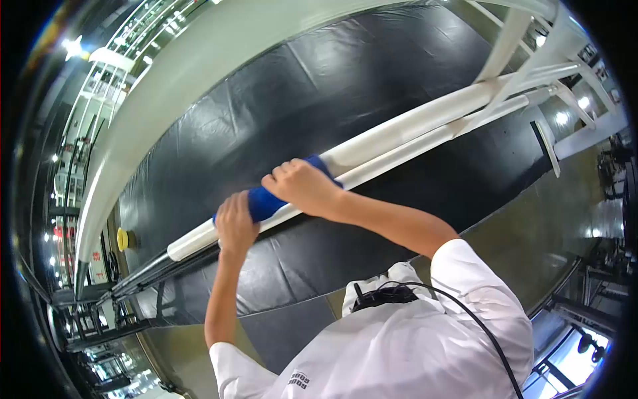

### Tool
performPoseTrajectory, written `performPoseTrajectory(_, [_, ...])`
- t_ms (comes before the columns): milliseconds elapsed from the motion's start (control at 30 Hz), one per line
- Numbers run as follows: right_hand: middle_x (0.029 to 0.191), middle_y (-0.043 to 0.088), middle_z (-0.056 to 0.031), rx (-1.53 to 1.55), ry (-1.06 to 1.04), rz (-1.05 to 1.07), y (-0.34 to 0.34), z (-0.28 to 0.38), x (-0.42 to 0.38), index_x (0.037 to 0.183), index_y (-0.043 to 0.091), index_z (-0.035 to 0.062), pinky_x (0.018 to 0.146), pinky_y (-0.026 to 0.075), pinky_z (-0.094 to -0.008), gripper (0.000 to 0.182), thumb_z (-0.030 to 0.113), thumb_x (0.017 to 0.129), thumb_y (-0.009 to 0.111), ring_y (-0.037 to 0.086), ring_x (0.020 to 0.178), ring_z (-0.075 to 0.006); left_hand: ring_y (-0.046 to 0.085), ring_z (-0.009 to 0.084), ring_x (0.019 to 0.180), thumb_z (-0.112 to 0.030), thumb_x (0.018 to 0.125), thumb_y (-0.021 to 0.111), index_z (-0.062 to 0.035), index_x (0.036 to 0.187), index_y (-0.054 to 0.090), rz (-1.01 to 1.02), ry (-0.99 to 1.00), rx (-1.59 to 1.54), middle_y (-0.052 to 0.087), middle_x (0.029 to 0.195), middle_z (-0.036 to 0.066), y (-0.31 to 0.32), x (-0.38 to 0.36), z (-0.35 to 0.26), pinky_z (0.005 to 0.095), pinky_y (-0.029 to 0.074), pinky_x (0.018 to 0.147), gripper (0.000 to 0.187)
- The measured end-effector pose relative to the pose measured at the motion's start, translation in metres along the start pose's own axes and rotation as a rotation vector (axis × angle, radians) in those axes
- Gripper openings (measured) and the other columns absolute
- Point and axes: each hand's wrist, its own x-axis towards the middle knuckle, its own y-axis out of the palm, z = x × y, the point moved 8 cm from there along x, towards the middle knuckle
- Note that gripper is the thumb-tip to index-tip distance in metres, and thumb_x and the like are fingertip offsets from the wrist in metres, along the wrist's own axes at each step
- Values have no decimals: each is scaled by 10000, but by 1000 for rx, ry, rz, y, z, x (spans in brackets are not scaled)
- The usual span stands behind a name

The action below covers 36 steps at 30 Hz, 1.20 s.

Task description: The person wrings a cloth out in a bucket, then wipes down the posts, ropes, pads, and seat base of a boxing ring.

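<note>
A long white tube (412, 126) runs diagonally over a black covered surface, with a thinner white tube beside it. Around the thick tube lies a blue cloth (264, 203). My left hand (237, 223) is closed over the cloth's left end, near where the white tube narrows to a dark bar. Farther right, my right hand (302, 186) has its fingers curled over the cloth near its right part. Palms and thumbs are mostly hidden from view.
Below the tubes spreads a black sheet (279, 266). A large curved white beam (159, 86) crosses the upper left. White frame parts (531, 66) stand at the upper right. A yellow round object (122, 239) is at the left. A black cable (475, 322) hangs over my shirt.
</note>
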Motion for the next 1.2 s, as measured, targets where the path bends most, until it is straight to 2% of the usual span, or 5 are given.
performPoseTrajectory(233, [892,701,-71,-292,-48,-134,-120,-229,-159,1008,659,102,741,578,-410,167,186,865,646,716,831,-271,691,296,972,-97,687,803,-70,1172,610,-129,78,-64,675,1017,93,35,173,-236,432,558,890,522])
performPoseTrajectory(333, [1054,715,-73,-458,140,-85,-165,-325,-219,1172,651,90,1013,519,-421,365,105,809,690,690,1039,-285,693,248,862,-129,762,745,-93,1036,593,-157,148,-20,654,933,72,40,254,-339,394,560,770,315])
performPoseTrajectory(467, [1091,704,-49,-458,142,-48,-154,-344,-224,1160,644,87,1009,533,-401,429,117,741,735,683,1071,-257,660,217,770,-157,854,641,-113,959,586,-401,96,-45,627,847,43,67,298,-397,355,516,664,126])
performPoseTrajectory(833, [1165,650,-152,-463,323,-131,-186,-234,-222,1158,603,42,1075,435,-524,540,-27,636,725,592,1184,-389,655,188,765,-204,860,658,-46,1070,613,-392,193,84,634,841,44,-3,163,-323,329,505,688,266])
performPoseTrajectory(1200, [1031,677,-134,-145,-31,229,34,27,24,1138,598,31,883,541,-431,493,20,666,742,675,986,-322,701,271,914,-190,890,604,-50,1140,622,-319,171,-77,670,947,92,7,-44,50,394,563,856,287])
